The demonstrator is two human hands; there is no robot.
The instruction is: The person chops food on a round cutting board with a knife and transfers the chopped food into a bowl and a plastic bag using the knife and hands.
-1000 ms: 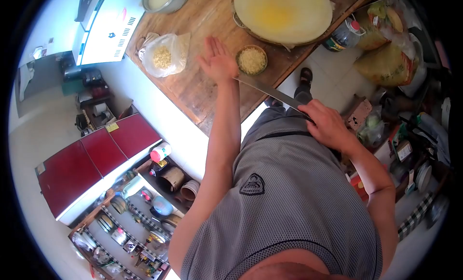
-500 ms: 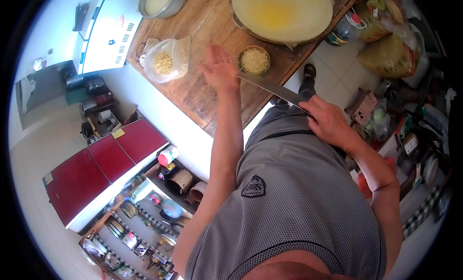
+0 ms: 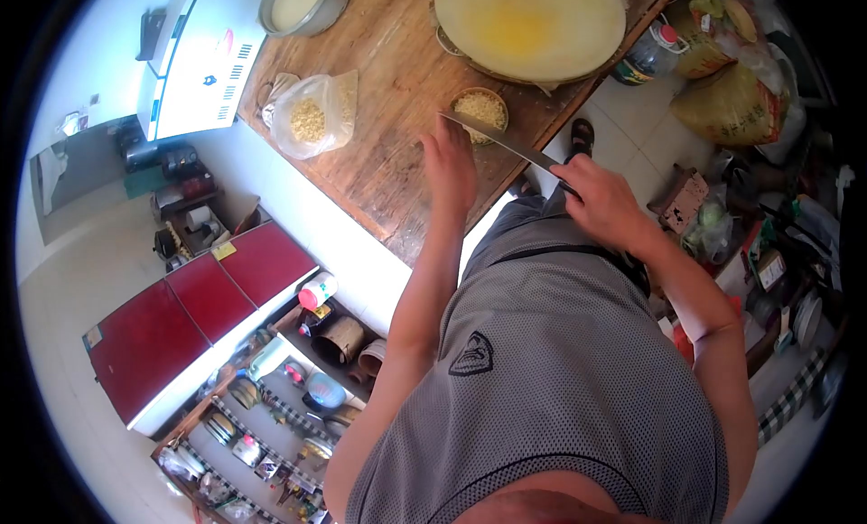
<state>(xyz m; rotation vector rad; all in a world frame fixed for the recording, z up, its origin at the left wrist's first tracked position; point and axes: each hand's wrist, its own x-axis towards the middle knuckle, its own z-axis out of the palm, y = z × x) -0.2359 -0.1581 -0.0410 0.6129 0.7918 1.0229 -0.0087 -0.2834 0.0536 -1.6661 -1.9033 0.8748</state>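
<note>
My right hand is closed round the handle of a long knife. The blade reaches up and left across a small bowl of pale chopped bits. Near the blade's tip, over the wooden table, my left hand has its fingers stretched out and holds nothing. To its left lies an open plastic bag with similar yellowish bits. Beyond the bowl is a large round tray with a pale yellow sheet on it.
A metal pot of whitish contents stands at the table's back left. Right of the table, on the floor, are a large bottle and stuffed sacks. A red-topped cabinet and crowded shelves are at lower left.
My left hand has moved right, toward the bowl, and turned from palm up to more edge-on. The knife blade has shifted up and now passes over the bowl.
</note>
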